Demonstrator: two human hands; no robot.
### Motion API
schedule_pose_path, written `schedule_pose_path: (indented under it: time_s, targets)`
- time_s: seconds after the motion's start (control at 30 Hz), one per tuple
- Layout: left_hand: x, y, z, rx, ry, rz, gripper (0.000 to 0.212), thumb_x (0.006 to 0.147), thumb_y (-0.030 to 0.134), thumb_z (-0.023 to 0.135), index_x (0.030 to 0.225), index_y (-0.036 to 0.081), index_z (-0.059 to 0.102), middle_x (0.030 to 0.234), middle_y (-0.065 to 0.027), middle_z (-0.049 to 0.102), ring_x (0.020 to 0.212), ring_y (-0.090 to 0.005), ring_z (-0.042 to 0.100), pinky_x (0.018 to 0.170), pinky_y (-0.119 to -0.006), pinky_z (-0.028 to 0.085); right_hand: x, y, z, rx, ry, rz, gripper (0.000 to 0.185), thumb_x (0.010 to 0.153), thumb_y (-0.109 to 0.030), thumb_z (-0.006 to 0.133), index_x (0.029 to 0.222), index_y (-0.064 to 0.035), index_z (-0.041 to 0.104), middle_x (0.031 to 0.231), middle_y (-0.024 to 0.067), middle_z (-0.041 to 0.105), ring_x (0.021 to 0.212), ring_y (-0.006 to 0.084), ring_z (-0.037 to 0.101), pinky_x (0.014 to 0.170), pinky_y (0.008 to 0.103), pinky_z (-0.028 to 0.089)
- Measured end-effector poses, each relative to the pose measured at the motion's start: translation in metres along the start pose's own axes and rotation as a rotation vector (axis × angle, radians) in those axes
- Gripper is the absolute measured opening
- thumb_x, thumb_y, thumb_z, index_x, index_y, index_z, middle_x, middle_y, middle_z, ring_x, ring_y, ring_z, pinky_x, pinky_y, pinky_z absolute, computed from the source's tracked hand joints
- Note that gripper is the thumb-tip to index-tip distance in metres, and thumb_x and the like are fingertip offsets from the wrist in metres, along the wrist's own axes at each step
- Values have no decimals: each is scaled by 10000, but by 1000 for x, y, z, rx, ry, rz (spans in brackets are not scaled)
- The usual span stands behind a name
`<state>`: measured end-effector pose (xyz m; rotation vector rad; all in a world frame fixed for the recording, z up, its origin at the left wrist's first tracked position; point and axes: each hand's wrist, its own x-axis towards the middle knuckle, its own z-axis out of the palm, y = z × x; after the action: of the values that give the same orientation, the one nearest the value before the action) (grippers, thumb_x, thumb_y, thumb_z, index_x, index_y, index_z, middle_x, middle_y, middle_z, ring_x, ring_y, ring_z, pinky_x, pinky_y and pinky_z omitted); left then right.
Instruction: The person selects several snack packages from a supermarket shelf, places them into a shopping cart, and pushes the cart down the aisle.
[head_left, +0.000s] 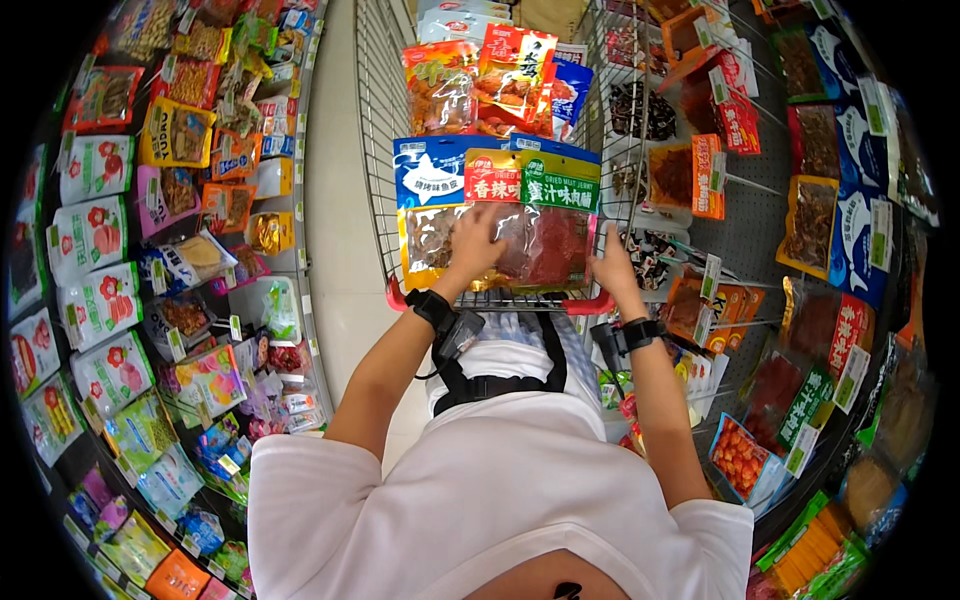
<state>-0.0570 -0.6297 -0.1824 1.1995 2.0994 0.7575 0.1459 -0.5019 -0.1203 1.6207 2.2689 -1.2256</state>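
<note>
My left hand (478, 246) lies with fingers apart across the front packets in a wire shopping cart (369, 97). Beneath and beside it are a blue and yellow fish-skin snack packet (429, 169), a red-topped dried meat jerky packet (491, 176) and a green-topped dried meat jerky packet (561, 236). These three stand overlapping near the cart's red-ended handle (589, 307). My right hand (615, 266) is at the right edge of the green-topped packet, by the cart's side wires; its grip is unclear. Behind stand orange-red snack packets (514, 71) and a blue packet (571, 94).
Shelves of bagged snacks (94, 232) line the left side. On the right, a pegboard rack (757, 202) carries hanging packets, with metal hooks and price tags (881, 232) jutting out. Pale floor tiles (341, 225) run between the cart and the left shelves.
</note>
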Motion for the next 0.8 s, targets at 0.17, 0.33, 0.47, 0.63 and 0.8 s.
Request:
schedule_pose_path:
  time_s: [0.17,0.33,0.47,0.63,0.8]
  targets:
    - [-4,43,21,350,-415,126,542,625,292,645,1135,222,475,1165,-109,364,993,-297,391,846,-408,326,-26,11,11,164,-172,-161,459,697,-154,562,1116,-9,443,1135,206,445,1070,315,417,903,338,332]
    - [23,41,26,320,-598,273,551,602,474,615,1050,159,558,801,-95,609,749,-244,582,667,-347,448,-78,28,-39,516,-20,-65,369,747,-146,541,1082,-9,471,997,149,543,888,226,543,763,307,427]
    - [48,65,6,241,-492,183,296,643,276,605,870,88,590,731,-107,603,652,-235,580,599,-326,442,-142,83,-83,750,466,-17,280,766,-66,512,1035,9,490,915,85,569,785,138,553,684,252,442]
    - [72,158,28,-2,-460,267,174,671,109,593,809,12,548,549,-40,466,499,-108,438,456,-248,352,-226,168,-108,785,1171,234,358,756,-79,543,1096,-9,458,974,99,551,816,131,539,721,254,432]
    - [43,258,87,-127,-715,541,236,715,124,591,918,16,537,618,-43,493,570,-116,471,529,-251,397,-279,211,-138,795,1535,404,400,768,-104,538,1129,20,418,1052,160,510,900,170,516,753,286,418]
